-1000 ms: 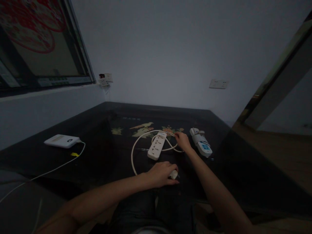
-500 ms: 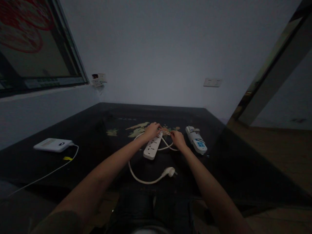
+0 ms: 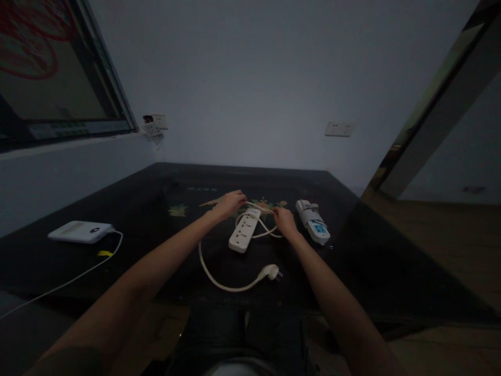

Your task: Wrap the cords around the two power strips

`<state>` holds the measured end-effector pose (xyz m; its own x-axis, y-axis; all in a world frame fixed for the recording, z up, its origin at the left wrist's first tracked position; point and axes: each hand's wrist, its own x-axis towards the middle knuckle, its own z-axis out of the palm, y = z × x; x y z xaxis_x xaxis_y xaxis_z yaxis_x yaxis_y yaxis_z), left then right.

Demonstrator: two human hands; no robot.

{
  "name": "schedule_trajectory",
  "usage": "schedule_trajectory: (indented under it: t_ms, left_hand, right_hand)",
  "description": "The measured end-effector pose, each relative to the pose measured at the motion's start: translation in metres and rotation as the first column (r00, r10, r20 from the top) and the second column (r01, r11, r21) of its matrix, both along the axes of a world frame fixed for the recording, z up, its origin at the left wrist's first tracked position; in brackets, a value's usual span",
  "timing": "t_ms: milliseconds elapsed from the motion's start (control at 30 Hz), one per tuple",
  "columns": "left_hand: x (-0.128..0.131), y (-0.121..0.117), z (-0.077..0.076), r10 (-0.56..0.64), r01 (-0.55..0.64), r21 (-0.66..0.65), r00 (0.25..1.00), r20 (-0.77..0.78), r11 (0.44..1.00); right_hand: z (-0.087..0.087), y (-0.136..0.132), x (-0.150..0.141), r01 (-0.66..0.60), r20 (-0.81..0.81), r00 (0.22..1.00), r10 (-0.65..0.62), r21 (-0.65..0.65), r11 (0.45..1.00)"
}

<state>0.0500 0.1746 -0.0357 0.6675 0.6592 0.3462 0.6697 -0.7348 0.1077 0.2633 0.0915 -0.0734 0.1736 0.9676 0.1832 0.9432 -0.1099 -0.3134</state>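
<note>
A white power strip (image 3: 243, 233) lies on the dark table, tilted slightly, its sockets facing up. Its white cord (image 3: 225, 286) loops around and over it and ends in a plug (image 3: 271, 272) near the table's front edge. Beyond the strip's far end, my left hand (image 3: 233, 202) is closed on the cord. My right hand (image 3: 284, 220) pinches the cord to the right of the strip. A stretch of cord runs between the two hands. The fingertips are small and dim in the view.
Right of my right hand lies a second power strip (image 3: 313, 221) with blue sockets and its cord wrapped round it. A white power bank (image 3: 80, 232) with a cable rests on the table (image 3: 156, 277) at left, near a yellow tag (image 3: 105, 254). Wall sockets (image 3: 340, 129) are behind.
My left hand has moved left and slightly away from the strip with the cord, uncovering the strip's far end. My right hand stays nearly in place. The view has shifted a little.
</note>
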Motion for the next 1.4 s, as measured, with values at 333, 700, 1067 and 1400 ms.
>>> schedule_trajectory:
  t_ms: [333,700,1067,1400]
  left_hand:
    - [-0.094,0.001,0.033,0.106,-0.128,-0.014,0.750,0.652,0.992]
    - [-0.147,0.024,-0.029,0.607,-0.514,-0.330,0.722,0.332,0.792]
    - [-0.158,-0.007,-0.044,0.634,-0.608,-0.288,0.773,-0.003,0.740]
    - [-0.093,-0.062,-0.003,0.244,-0.262,0.054,0.943,0.225,0.964]
  right_hand:
    - [-0.008,0.002,0.008,0.034,0.004,0.999,-0.034,-0.005,0.999]
    - [-0.019,0.003,0.018,0.060,-0.013,0.998,-0.060,-0.012,0.998]
    - [-0.018,-0.002,0.017,0.089,-0.030,0.995,-0.092,-0.081,0.993]
    - [0.004,-0.015,0.017,0.060,-0.027,0.998,-0.061,-0.057,0.997]
